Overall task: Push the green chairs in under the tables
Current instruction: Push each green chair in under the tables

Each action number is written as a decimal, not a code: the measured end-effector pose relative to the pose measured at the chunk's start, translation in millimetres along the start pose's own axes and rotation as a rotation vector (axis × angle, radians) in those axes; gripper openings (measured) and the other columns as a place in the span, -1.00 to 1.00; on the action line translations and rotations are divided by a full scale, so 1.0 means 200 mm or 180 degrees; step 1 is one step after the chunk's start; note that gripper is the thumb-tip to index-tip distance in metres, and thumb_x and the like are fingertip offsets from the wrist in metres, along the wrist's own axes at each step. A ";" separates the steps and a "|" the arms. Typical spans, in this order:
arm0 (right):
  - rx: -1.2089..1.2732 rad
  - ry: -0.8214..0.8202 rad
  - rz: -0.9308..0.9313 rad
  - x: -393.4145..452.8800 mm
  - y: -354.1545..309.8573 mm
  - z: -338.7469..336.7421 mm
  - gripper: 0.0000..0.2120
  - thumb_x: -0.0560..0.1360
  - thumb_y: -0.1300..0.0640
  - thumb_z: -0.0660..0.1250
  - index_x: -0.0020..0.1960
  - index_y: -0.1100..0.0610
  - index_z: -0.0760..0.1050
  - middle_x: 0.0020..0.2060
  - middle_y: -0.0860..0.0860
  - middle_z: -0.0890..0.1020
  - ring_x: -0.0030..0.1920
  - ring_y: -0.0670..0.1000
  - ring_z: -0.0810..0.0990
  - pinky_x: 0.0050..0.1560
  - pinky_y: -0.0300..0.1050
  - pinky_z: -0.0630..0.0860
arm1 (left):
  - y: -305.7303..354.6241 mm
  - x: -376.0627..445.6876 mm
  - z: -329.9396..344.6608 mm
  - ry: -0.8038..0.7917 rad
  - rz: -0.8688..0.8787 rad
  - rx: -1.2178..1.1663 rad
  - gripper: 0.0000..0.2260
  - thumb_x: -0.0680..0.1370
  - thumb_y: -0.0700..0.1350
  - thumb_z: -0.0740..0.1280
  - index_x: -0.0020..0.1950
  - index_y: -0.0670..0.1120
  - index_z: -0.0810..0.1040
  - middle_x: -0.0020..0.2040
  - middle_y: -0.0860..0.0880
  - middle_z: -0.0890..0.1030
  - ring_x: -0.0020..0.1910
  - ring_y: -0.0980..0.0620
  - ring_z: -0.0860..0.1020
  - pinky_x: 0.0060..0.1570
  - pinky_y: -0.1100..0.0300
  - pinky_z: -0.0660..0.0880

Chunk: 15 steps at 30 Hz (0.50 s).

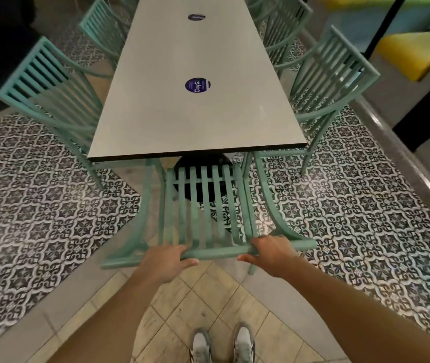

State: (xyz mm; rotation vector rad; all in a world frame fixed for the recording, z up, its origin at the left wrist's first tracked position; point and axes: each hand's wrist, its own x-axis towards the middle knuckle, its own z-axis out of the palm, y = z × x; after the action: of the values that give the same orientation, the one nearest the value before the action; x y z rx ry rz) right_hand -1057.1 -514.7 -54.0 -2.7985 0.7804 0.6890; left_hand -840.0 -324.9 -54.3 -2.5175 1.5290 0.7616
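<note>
Nearest, my grey shoes (pixel 221 344) on beige tiles. My left hand (pixel 168 260) and right hand (pixel 271 254) each curl fingers over the top rail of the end green chair (pixel 208 213), whose seat sits partly under the grey table (pixel 195 121). Dark table base (pixel 203 163) just ahead of the seat. Side chairs: left (pixel 49 95), right (pixel 331 82). Purple round sticker (pixel 197 85) on the tabletop. Yellow seating (pixel 415 51) beyond.
</note>
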 end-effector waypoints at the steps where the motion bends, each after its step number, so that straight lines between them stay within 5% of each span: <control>1: -0.0013 0.0019 -0.0011 -0.04 -0.01 0.01 -0.28 0.40 -0.51 -0.11 0.13 0.01 0.46 -0.21 -0.07 0.55 -0.23 -0.09 0.56 -0.11 -0.12 0.58 | 0.01 -0.03 0.02 0.0010 0.0014 0.0034 -0.51 0.49 0.43 0.10 0.15 0.11 0.53 -0.11 0.10 0.60 -0.14 0.10 0.54 -0.11 0.16 0.49; 4: 0.0034 0.0067 -0.0016 -0.13 -0.04 0.07 -0.19 0.35 -0.52 -0.15 0.26 -0.01 0.43 -0.19 -0.08 0.56 -0.22 -0.09 0.57 -0.08 -0.11 0.58 | 0.04 -0.13 0.06 -0.0006 -0.0002 0.0072 -0.50 0.49 0.42 0.10 0.17 0.11 0.52 -0.06 0.08 0.61 -0.10 0.09 0.54 -0.12 0.16 0.46; 11: 0.0124 -0.0027 0.0054 -0.34 -0.10 0.11 -0.31 0.40 -0.51 -0.07 0.07 0.02 0.45 -0.13 -0.04 0.58 -0.12 -0.01 0.57 0.06 0.00 0.51 | 0.09 -0.31 0.16 0.0006 0.0030 -0.0029 -0.48 0.48 0.43 0.10 0.20 0.12 0.51 -0.05 0.07 0.61 -0.05 0.06 0.57 -0.09 0.13 0.50; 15: 0.0155 0.0010 0.0042 -0.42 -0.13 0.16 -0.21 0.35 -0.55 -0.13 0.16 0.00 0.46 -0.11 -0.05 0.60 -0.10 0.00 0.59 0.07 0.03 0.52 | 0.12 -0.40 0.20 -0.0022 0.0028 0.0013 -0.46 0.45 0.46 0.09 0.16 0.12 0.52 -0.07 0.07 0.61 -0.06 0.06 0.56 -0.15 0.15 0.44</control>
State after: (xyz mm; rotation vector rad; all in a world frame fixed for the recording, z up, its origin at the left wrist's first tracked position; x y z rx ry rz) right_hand -1118.7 -446.8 -42.1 -2.7540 0.8059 0.6586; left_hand -904.1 -259.0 -48.3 -2.5043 1.5387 0.7670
